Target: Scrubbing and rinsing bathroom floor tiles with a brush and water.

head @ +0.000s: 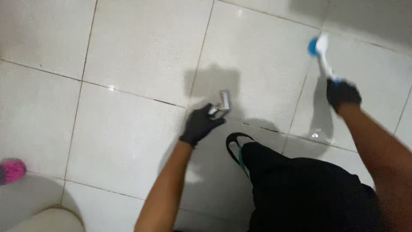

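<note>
While the person crouches over the white tiled floor, the gloved left hand has its fingers closed on a small metal tool, possibly a scraper. The gloved right hand grips a blue-and-white brush, bristles pressed to a grout line.

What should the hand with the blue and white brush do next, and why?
Probably draw the brush back along the grout line toward the body. The right hand grips its handle with the head on that line, far out. The left hand holds a small metal tool.
</note>
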